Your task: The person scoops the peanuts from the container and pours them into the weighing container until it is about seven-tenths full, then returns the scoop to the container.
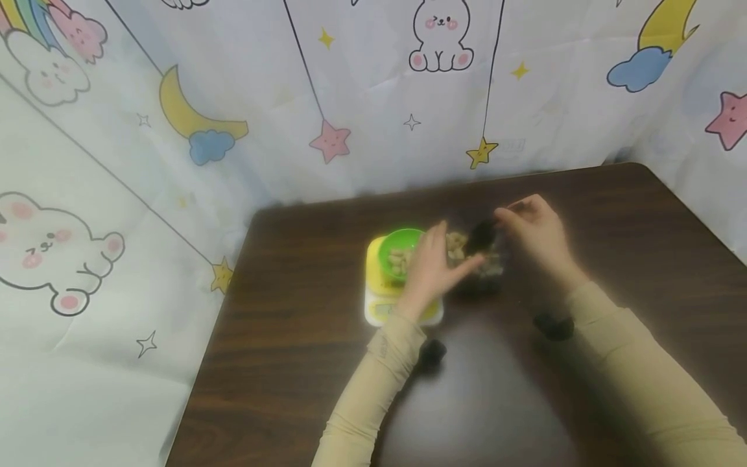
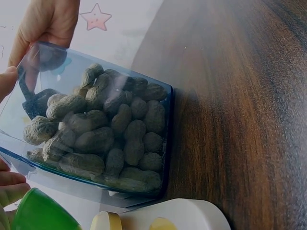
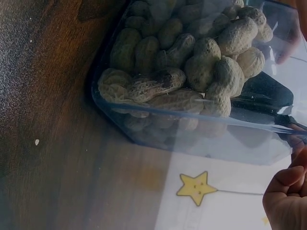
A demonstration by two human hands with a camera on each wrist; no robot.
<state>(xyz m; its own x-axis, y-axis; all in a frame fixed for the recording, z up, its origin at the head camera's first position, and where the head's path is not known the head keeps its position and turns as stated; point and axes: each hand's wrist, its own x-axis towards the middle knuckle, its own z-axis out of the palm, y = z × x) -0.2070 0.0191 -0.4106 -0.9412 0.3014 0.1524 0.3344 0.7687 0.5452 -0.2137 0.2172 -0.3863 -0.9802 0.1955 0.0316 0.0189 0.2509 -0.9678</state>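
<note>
The right hand (image 1: 539, 233) pinches a black scoop (image 1: 481, 237) inside the clear container (image 2: 169, 134) of peanuts (image 2: 93, 140); the left hand (image 1: 430, 269) (its fingers apart) is at the rim.

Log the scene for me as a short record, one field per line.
Right hand: pinches a black scoop by its handle
Scoop blade: inside the clear container, against peanuts
Left hand: at the container's bowl side; firmness of hold unclear
Green bowl: on the kitchen scale, holding more peanuts
Scale reading: too blurred
Surface: dark wood-grain table
</note>
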